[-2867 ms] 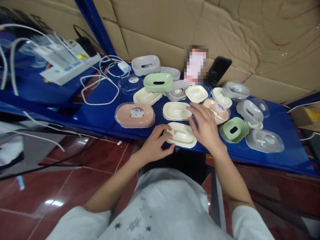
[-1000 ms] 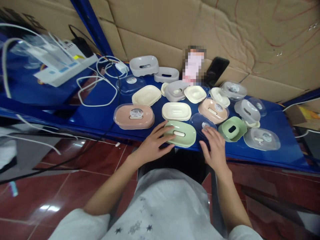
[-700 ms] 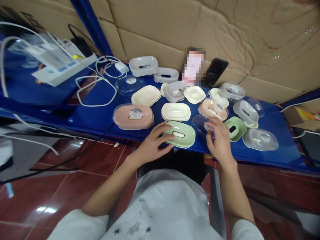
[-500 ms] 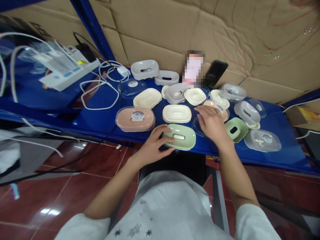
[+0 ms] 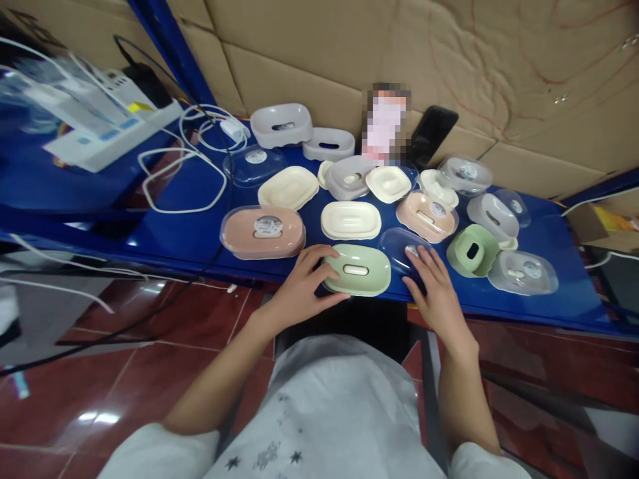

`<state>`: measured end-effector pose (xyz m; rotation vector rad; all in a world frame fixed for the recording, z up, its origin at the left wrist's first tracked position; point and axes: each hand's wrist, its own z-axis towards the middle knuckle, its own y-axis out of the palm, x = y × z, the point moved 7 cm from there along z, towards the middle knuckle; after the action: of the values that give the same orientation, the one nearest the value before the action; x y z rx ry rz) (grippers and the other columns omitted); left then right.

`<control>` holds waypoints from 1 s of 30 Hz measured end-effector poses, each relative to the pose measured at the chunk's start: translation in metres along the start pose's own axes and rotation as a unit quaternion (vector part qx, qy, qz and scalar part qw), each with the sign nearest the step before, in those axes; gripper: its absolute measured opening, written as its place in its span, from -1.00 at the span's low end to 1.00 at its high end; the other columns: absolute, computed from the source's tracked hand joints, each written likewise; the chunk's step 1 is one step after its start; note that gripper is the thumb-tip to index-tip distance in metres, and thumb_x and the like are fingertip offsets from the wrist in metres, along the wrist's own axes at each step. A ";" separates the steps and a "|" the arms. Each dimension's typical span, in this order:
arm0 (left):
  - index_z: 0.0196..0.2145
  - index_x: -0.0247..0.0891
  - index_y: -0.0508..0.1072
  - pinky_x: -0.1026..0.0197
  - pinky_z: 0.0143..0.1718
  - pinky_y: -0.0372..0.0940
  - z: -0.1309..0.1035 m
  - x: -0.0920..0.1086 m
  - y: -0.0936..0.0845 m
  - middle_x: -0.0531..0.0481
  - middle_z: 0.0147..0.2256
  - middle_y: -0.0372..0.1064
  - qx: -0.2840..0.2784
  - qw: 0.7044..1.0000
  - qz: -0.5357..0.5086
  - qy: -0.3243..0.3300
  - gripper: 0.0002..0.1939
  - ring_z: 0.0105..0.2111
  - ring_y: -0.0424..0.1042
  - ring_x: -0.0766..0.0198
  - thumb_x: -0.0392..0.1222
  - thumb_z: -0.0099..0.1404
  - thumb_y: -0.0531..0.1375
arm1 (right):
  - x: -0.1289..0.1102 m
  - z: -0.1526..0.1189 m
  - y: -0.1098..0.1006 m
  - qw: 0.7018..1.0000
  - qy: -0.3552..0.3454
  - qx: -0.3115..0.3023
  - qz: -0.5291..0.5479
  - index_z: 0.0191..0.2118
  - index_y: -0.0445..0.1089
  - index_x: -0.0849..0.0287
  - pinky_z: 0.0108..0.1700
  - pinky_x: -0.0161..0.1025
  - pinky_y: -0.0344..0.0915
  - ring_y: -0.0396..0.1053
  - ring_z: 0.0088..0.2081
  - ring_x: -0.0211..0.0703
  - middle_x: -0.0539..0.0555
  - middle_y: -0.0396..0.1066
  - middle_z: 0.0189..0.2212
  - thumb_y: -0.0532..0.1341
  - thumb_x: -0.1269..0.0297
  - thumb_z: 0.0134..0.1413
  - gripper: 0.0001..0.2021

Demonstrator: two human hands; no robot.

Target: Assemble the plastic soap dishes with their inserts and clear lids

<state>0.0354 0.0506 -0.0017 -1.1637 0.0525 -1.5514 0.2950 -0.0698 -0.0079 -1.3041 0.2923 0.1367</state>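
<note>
My left hand (image 5: 304, 289) holds the left end of a green soap dish (image 5: 377, 261), thumb along its front edge and fingers over its rim. The dish lies at the table's front edge, a pale oblong piece showing through its middle slot. My right hand (image 5: 435, 289) is open, its fingers stretched over a clear plastic lid (image 5: 394, 246) with a round sticker, just right of the green dish. Its fingertips appear to touch the lid. Behind the green dish sits a cream tray (image 5: 351, 220), and a peach soap box (image 5: 263, 233) under a clear lid lies to the left.
More soap boxes, trays and lids cover the blue table, including a green base (image 5: 468, 256) and a grey box (image 5: 522, 273) at right. Two phones lean on the cardboard, one a black phone (image 5: 434, 133). A power strip (image 5: 114, 143) and a white cable (image 5: 182, 209) lie left.
My right hand has moved back toward me and right, from beside the peach box onto the clear lid. My left hand stays on the green dish. The view has shifted slightly.
</note>
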 end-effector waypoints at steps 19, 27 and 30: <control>0.45 0.06 0.19 -0.29 0.36 0.35 -0.005 -0.011 0.007 -0.26 0.39 0.09 -0.005 0.997 -0.043 -0.057 -0.20 0.40 0.25 -0.16 -0.02 0.40 0.43 | -0.093 0.000 0.013 0.984 -0.165 0.024 0.056 0.59 0.00 -0.19 0.42 0.29 0.32 0.21 0.48 0.19 0.15 0.31 0.44 0.21 0.39 0.45 -0.26; 0.43 0.06 0.24 -0.33 0.36 0.36 -0.006 -0.016 0.005 -0.24 0.33 0.21 -0.002 0.998 -0.027 -0.063 -0.14 0.34 0.35 -0.15 0.01 0.30 0.51 | -0.087 -0.002 0.019 0.979 -0.202 0.007 0.033 0.62 -0.16 -0.23 0.51 0.34 0.19 0.24 0.48 0.10 0.13 0.29 0.45 0.16 0.46 0.47 -0.19; 0.43 0.06 0.27 -0.27 0.35 0.39 -0.008 -0.017 0.004 -0.22 0.33 0.27 -0.001 0.997 -0.026 -0.067 -0.14 0.33 0.39 -0.12 0.04 0.29 0.51 | -0.087 -0.004 0.021 0.975 -0.219 0.009 0.034 0.62 -0.21 -0.21 0.55 0.34 0.13 0.19 0.51 0.07 0.12 0.29 0.45 0.17 0.47 0.46 -0.16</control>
<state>0.0308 0.0575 -0.0187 -1.2779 -0.0654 -1.5146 0.2061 -0.0627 -0.0033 -1.2109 -0.0386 0.4715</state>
